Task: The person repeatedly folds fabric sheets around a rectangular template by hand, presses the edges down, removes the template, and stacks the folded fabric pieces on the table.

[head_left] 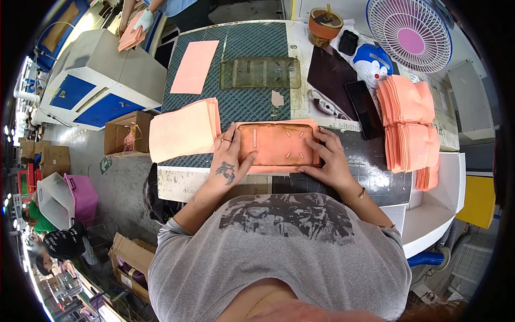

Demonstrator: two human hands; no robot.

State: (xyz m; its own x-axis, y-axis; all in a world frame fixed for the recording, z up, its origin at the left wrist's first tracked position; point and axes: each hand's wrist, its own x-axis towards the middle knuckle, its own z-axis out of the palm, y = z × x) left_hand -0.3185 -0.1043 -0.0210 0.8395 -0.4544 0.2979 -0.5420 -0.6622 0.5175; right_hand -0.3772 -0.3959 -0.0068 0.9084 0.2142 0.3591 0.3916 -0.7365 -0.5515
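A transparent amber plastic template (276, 144) with a raised rim and several small slots lies over pink sheets (268, 169), whose edges stick out around it. My left hand (232, 155) grips its left end, fingers at the upper corner and thumb resting on the face. On the opposite end my right hand (328, 158) holds the edge, fingertips on the template and thumb by the lower corner. Left of my left hand is a fanned stack of pink sheets (185, 131). One single pink sheet (194, 67) lies farther back. A second, greenish template (260, 73) rests on the patterned mat (241, 104).
Folded pink bundles (410, 123) are piled at the right, beside a black phone (363, 110). A cup with a straw (324, 27) and a fan (410, 35) stand at the back right. Far left, a co-worker's gloved hand (144, 20) is over pink sheets near a machine (102, 75).
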